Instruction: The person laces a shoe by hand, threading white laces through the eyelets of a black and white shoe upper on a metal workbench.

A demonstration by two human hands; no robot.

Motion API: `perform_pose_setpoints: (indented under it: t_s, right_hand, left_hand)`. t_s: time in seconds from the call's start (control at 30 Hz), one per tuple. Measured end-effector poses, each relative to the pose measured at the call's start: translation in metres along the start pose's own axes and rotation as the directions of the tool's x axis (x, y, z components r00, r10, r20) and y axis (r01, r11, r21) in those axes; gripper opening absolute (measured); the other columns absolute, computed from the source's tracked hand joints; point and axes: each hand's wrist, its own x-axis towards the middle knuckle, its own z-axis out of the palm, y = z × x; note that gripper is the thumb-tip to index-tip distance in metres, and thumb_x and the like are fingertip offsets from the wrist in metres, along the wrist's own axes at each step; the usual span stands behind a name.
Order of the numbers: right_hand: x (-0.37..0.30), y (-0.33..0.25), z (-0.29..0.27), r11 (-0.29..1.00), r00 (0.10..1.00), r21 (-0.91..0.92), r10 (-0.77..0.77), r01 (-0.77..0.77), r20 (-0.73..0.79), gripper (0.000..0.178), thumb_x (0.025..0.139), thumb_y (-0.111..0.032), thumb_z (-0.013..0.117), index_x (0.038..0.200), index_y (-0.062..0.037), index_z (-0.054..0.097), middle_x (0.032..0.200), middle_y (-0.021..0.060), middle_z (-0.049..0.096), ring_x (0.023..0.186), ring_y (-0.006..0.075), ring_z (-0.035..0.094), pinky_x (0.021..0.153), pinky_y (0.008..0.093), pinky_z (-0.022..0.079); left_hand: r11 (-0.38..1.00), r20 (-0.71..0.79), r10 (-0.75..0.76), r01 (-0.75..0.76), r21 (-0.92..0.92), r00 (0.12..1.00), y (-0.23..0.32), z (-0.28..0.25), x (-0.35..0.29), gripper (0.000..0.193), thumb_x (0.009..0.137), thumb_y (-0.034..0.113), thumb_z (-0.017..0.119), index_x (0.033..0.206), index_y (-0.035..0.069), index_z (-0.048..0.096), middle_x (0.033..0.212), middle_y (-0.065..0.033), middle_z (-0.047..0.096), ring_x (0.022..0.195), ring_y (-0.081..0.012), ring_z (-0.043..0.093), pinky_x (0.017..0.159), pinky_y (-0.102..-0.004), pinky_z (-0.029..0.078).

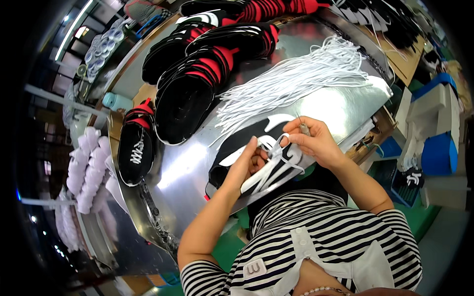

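Before me on the metal table lies a black and white shoe upper (236, 143), with white lace strands running across it. My left hand (248, 161) has its fingers curled at the upper's middle, closed on it near the lace loops. My right hand (316, 142) pinches a white shoelace (277, 152) between thumb and fingers. A small tool with a short handle (304, 129) and thin tip also sits in the right hand's fingers; its exact kind is unclear. Past both hands stretches a bundle of loose white shoelaces (296, 79).
Nested stacks of black and red shoe uppers (185, 101) stand at the far left of the table (185, 172). A laced black upper (136, 153) lies by the left edge. A turquoise bottle (117, 101) is beyond it. To the right stands a white and blue machine (437, 133).
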Motion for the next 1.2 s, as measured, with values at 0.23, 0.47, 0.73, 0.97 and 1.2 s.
perform_pose_setpoints:
  t_s: [0.23, 0.47, 0.73, 0.97, 1.2]
  right_hand:
    - [-0.003, -0.004, 0.017, 0.992, 0.999, 0.128, -0.005, 0.009, -0.037, 0.025, 0.092, -0.007, 0.063, 0.116, -0.0015, 0.060, 0.086, 0.0073, 0.069, 0.051, -0.0006, 0.039, 0.045, 0.0154, 0.029]
    - [-0.018, 0.039, 0.023, 0.990, 0.999, -0.141, 0.034, -0.034, -0.001, 0.014, 0.091, -0.007, 0.064, 0.103, 0.0001, 0.065, 0.082, 0.0039, 0.070, 0.059, 0.0015, 0.049, 0.051, 0.0175, 0.035]
    - [-0.039, 0.043, 0.025, 0.970, 0.982, -0.155, 0.190, -0.187, 0.004, 0.013, 0.093, -0.014, 0.063, 0.093, -0.0007, 0.065, 0.076, 0.0020, 0.068, 0.061, 0.0021, 0.049, 0.055, 0.0183, 0.038]
    - [-0.048, 0.054, 0.023, 0.880, 0.999, -0.473, 0.046, -0.045, -0.009, 0.019, 0.093, -0.015, 0.063, 0.102, 0.0007, 0.060, 0.083, 0.0077, 0.068, 0.078, 0.0129, 0.064, 0.070, 0.0270, 0.049]
    - [-0.029, 0.029, 0.031, 0.631, 0.959, -0.733, -0.262, 0.256, 0.110, 0.017, 0.093, -0.015, 0.061, 0.105, -0.0043, 0.054, 0.084, 0.0137, 0.067, 0.075, 0.0319, 0.066, 0.062, 0.0379, 0.049]
  left_hand:
    - [0.962, -0.020, 0.054, -0.047, 0.268, 0.998, -0.011, 0.019, -0.033, 0.040, 0.100, 0.046, 0.051, 0.090, 0.009, 0.063, 0.067, 0.0031, 0.054, 0.067, -0.0056, 0.046, 0.063, -0.0201, 0.033]
    - [0.949, -0.080, 0.283, -0.267, 0.167, 0.956, -0.027, 0.003, -0.040, 0.038, 0.101, 0.040, 0.053, 0.093, 0.006, 0.066, 0.077, 0.0036, 0.056, 0.069, -0.0055, 0.044, 0.065, -0.0206, 0.035]
    - [0.910, -0.154, 0.401, -0.374, 0.179, 0.903, -0.020, 0.005, -0.040, 0.036, 0.100, 0.039, 0.056, 0.088, 0.005, 0.065, 0.077, 0.0032, 0.056, 0.070, -0.0050, 0.046, 0.066, -0.0212, 0.036]
    - [0.914, -0.246, 0.385, -0.331, 0.235, 0.889, -0.022, 0.001, -0.040, 0.019, 0.095, 0.026, 0.066, 0.088, 0.008, 0.065, 0.078, 0.0019, 0.059, 0.072, -0.0064, 0.052, 0.066, -0.0217, 0.040]
    - [0.896, -0.241, 0.427, -0.371, 0.246, 0.872, -0.010, 0.019, -0.049, 0.016, 0.093, 0.021, 0.068, 0.098, 0.006, 0.066, 0.088, 0.0010, 0.061, 0.079, -0.0074, 0.055, 0.072, -0.0226, 0.044]
